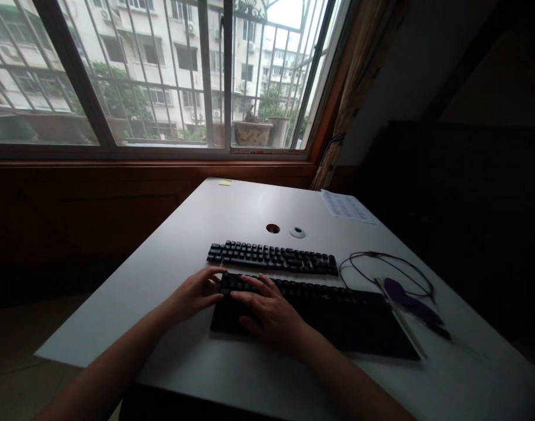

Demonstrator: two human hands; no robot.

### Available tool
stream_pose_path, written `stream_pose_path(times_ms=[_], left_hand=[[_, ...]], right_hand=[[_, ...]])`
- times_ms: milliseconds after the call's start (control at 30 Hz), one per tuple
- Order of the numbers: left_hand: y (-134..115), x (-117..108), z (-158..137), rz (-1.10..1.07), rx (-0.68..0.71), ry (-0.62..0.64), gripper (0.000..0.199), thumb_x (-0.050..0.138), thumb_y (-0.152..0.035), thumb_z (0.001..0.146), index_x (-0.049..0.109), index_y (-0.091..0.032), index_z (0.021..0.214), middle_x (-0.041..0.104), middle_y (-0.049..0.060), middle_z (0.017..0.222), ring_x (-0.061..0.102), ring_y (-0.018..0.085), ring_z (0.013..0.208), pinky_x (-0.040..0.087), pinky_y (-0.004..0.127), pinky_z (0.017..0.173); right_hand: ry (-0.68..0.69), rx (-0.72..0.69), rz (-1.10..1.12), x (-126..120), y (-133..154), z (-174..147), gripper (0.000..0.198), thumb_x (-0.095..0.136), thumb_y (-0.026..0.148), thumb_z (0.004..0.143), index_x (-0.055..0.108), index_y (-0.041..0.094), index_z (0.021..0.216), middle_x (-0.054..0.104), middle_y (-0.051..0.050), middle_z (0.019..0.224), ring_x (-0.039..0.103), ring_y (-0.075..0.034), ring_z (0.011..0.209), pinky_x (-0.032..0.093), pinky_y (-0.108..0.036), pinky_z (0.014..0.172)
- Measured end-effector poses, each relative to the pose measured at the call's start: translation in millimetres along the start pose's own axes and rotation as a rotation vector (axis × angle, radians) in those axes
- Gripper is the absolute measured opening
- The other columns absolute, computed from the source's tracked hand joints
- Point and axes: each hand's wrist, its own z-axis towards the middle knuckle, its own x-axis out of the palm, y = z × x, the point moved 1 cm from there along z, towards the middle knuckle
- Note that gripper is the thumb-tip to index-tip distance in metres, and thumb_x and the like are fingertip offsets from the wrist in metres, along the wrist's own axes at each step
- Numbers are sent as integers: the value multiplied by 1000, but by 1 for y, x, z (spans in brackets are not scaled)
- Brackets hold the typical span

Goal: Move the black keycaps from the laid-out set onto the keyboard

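Observation:
A black keyboard base lies on the white desk, with a strip of dark keys or switches along its far side. My left hand is at its left end, thumb and forefinger bent around the far left corner and touching it. My right hand lies over the left part of the base, fingers stretched out and apart, fingertips on the far strip. Just behind sit rows of black keycaps, set out in keyboard order. Shade hides whether anything small is under my right fingers.
A looped black cable, a dark purple item and a thin pale stick lie at the right. Farther back are a desk hole, a round cover, printed sheets and a yellow note.

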Motion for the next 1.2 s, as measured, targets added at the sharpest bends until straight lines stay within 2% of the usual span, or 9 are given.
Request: stream_pose_path(times_ms=[67, 200, 300, 500, 633, 833, 1000, 1100, 1200], left_hand=[[1, 0, 0, 1, -5, 1, 52, 68, -33, 91, 48, -22, 137, 65, 7, 107, 67, 17, 81, 56, 30, 74], [-1, 0, 0, -7, -1, 5, 51, 67, -33, 91, 48, -22, 137, 65, 7, 107, 67, 16, 82, 57, 31, 75], [-2, 0, 0, -23, -2, 7, 51, 67, -34, 91, 48, -22, 137, 65, 7, 106, 67, 17, 81, 57, 30, 73], [-3, 0, -1, -15, -16, 6, 50, 67, -34, 91, 49, -23, 136, 64, 7, 107, 67, 17, 83, 57, 31, 75], [-1, -1, -1, -22, -19, 14, 51, 67, -35, 92, 48, -23, 137, 64, 7, 106, 67, 17, 83, 57, 30, 73], [-4, -1, -1, -21, -13, 4, 51, 67, -35, 91, 48, -23, 137, 64, 7, 106, 67, 17, 82, 56, 30, 73], [-7, -1, -1, -14, -17, 3, 50, 67, -34, 91, 49, -23, 136, 64, 7, 106, 66, 17, 83, 56, 30, 74], [-5, -1, -1, -26, -21, 5, 51, 67, -33, 91, 48, -22, 137, 64, 7, 106, 66, 17, 82, 56, 31, 73], [-2, 0, -1, -35, -15, 5, 51, 67, -34, 91, 48, -23, 137, 64, 7, 106, 67, 18, 84, 57, 31, 73]], right_hand=[[15, -5, 5, 2, 0, 0, 43, 55, 35, 98, 49, 27, 140, 66, -3, 135, 34, -25, 147, 13, -55, 123], [11, -7, 5, 1, 1, 0, 44, 54, 36, 99, 48, 27, 141, 61, -3, 142, 30, -25, 149, 12, -54, 124], [19, 9, 24, 0, 1, -1, 44, 54, 35, 98, 48, 27, 141, 65, -2, 137, 31, -24, 149, 10, -55, 124], [8, 24, 24, -1, 1, -1, 44, 56, 36, 97, 50, 26, 139, 62, -5, 140, 33, -25, 148, 15, -53, 123], [25, 21, 42, -1, 2, -1, 42, 58, 35, 95, 53, 26, 135, 66, -4, 134, 36, -24, 146, 14, -54, 124], [14, 65, 58, -3, 2, -1, 47, 62, 38, 92, 54, 25, 136, 64, -7, 135, 35, -25, 146, 15, -54, 123], [21, 71, 42, -4, 2, -1, 56, 66, 40, 88, 51, 25, 140, 61, -9, 139, 27, -27, 150, 13, -58, 123], [2, 77, 61, -3, 2, -1, 51, 67, 40, 87, 55, 26, 135, 64, -9, 135, 29, -27, 149, 14, -57, 123], [-11, 63, 64, -2, 2, -1, 55, 67, 39, 88, 52, 26, 139, 64, -9, 135, 29, -27, 149, 13, -59, 123]])
